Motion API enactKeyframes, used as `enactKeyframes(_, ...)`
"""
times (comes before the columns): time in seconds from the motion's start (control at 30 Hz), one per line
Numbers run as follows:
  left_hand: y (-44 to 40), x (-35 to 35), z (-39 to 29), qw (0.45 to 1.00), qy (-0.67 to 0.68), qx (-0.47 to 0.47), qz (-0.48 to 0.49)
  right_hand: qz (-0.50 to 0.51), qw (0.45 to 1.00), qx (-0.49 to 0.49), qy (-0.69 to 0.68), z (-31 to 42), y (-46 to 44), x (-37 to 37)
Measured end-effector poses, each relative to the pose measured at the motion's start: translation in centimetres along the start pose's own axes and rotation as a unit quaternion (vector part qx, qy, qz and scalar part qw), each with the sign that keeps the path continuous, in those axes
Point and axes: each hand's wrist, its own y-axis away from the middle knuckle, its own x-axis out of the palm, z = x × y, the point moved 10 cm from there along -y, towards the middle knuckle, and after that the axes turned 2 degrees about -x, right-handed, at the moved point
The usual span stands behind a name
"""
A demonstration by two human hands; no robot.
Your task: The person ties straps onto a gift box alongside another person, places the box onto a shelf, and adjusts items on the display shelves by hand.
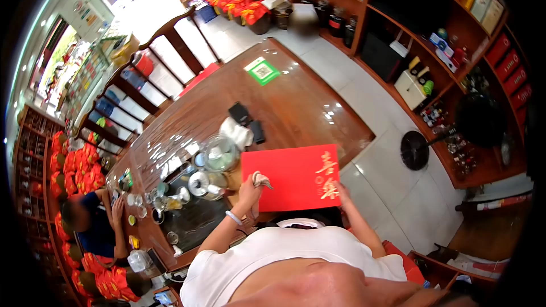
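A flat red rectangular package [287, 173] with gold characters along its right side is held in front of my body, over the near edge of the table. My left hand [250, 193] is closed at its lower left edge, where a pale, cord-like loop [262, 181] shows beside the fingers. At the right edge, my right hand [344, 198] grips the package; part of those fingers is hidden behind it. I cannot tell whether the package is a box or a bag. Just beyond it on the table lie a white cloth [236, 133] and small black items [240, 113].
The brown table [307, 96] bears a glass bowl [220, 153], a teapot [199, 183], cups and a green code card [262, 71]. A person [94, 222] sits at the left. Wooden chairs [170, 37] line the far side; shelves and a black fan [414, 150] stand right.
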Motion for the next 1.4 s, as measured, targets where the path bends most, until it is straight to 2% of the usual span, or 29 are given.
enactKeyframes(0.03, -0.3, 0.7, -0.7, 0.999, 0.034, 0.001, -0.006, -0.021, 1.000, -0.005, 0.006, 0.8, 0.8, -2.1)
enactKeyframes(0.07, -0.9, 1.6, -1.6, 0.997, 0.070, 0.003, -0.013, -0.082, 0.993, -0.045, 0.074, 0.1, 0.6, -2.9)
enactKeyframes(0.1, -0.3, -2.4, -1.7, 0.999, -0.035, -0.017, -0.031, -0.014, 0.992, -0.078, 0.098, -3.5, -2.6, 3.3)
enactKeyframes(0.13, -1.6, 4.0, -7.5, 0.998, -0.012, -0.011, -0.058, -0.028, 0.967, -0.076, 0.243, 4.1, 0.8, -4.6)
enactKeyframes(0.17, -1.1, 5.2, -8.9, 0.995, -0.041, -0.027, -0.091, -0.014, 0.940, -0.056, 0.337, 7.9, 4.1, -5.5)
enactKeyframes(0.2, -1.0, 5.4, -8.6, 0.992, -0.064, -0.030, -0.106, -0.004, 0.942, -0.048, 0.333, 7.1, 4.2, -7.4)
enactKeyframes(0.23, -1.7, 6.6, -9.9, 0.990, -0.066, -0.026, -0.121, -0.038, 0.912, -0.061, 0.404, 4.6, 2.7, -13.7)
enactKeyframes(0.3, -1.3, 5.5, -9.2, 0.989, -0.076, -0.084, -0.100, -0.093, 0.936, -0.051, 0.336, 2.3, 4.1, -20.4)
enactKeyframes(0.37, -1.5, 5.5, -9.2, 0.983, -0.118, -0.084, -0.114, -0.196, 0.930, 0.067, 0.302, -0.1, 7.7, -30.0)
enactKeyframes(0.4, -1.4, 5.6, -9.0, 0.983, -0.121, -0.082, -0.108, -0.277, 0.929, 0.091, 0.229, -5.6, 8.5, -37.2)
enactKeyframes(0.43, -1.2, 5.3, -9.2, 0.982, -0.114, -0.081, -0.129, -0.343, 0.901, 0.123, 0.234, -5.7, 11.8, -41.6)
enactKeyframes(0.47, -1.0, 5.0, -9.4, 0.979, -0.107, -0.080, -0.151, -0.388, 0.847, 0.192, 0.310, -6.4, 14.8, -45.9)
enactKeyframes(0.53, -1.6, 5.3, -9.8, 0.977, -0.115, -0.096, -0.155, -0.499, 0.793, 0.188, 0.296, -10.1, 19.2, -54.3)
enactKeyframes(0.57, -1.7, 5.4, -9.3, 0.972, -0.124, -0.120, -0.160, -0.501, 0.791, 0.186, 0.296, -8.4, 19.9, -54.0)
enactKeyframes(0.63, -2.3, 5.6, -9.1, 0.971, -0.114, -0.112, -0.177, -0.520, 0.826, 0.199, 0.088, -6.3, 22.1, -52.4)
enactKeyframes(0.7, -1.8, 5.1, -9.8, 0.969, -0.117, -0.119, -0.184, -0.481, 0.848, 0.203, 0.089, -6.9, 20.1, -52.4)
enactKeyframes(0.83, -2.0, 5.1, -9.0, 0.963, -0.092, -0.145, -0.208, -0.293, 0.897, 0.243, 0.226, -2.1, 10.9, -48.4)
enactKeyframes(0.9, -1.8, 4.9, -9.5, 0.959, -0.097, -0.152, -0.221, -0.216, 0.923, 0.184, 0.259, 2.7, 4.4, -47.8)
enactKeyframes(0.97, -1.6, 4.7, -9.5, 0.951, -0.101, -0.182, -0.230, -0.184, 0.922, 0.050, 0.338, 11.8, -1.7, -45.7)
enactKeyframes(1.03, -1.2, 4.8, -9.7, 0.950, -0.023, -0.195, -0.243, -0.173, 0.897, -0.044, 0.404, 19.3, -6.8, -44.9)
enactKeyframes(1.1, -1.3, 4.6, -10.4, 0.935, -0.015, -0.240, -0.261, -0.172, 0.904, -0.119, 0.373, 25.3, -10.9, -44.3)
enactKeyframes(1.2, -2.3, 4.9, -9.2, 0.918, -0.091, -0.239, -0.302, -0.127, 0.896, -0.112, 0.410, 31.6, -14.5, -43.0)
enactKeyframes(1.27, -1.5, 5.3, -9.3, 0.882, -0.140, -0.355, -0.275, -0.093, 0.839, -0.133, 0.520, 34.4, -15.3, -42.9)
enactKeyframes(1.3, -1.7, 6.0, -8.8, 0.883, -0.140, -0.358, -0.270, -0.092, 0.838, -0.128, 0.522, 35.0, -15.2, -43.7)
enactKeyframes(1.37, -1.5, 6.2, -6.6, 0.844, -0.125, -0.427, -0.300, -0.107, 0.839, -0.137, 0.516, 36.7, -15.5, -44.7)
enactKeyframes(1.4, -1.4, 5.8, -8.2, 0.828, -0.126, -0.457, -0.299, -0.131, 0.867, -0.108, 0.469, 36.0, -15.6, -46.4)
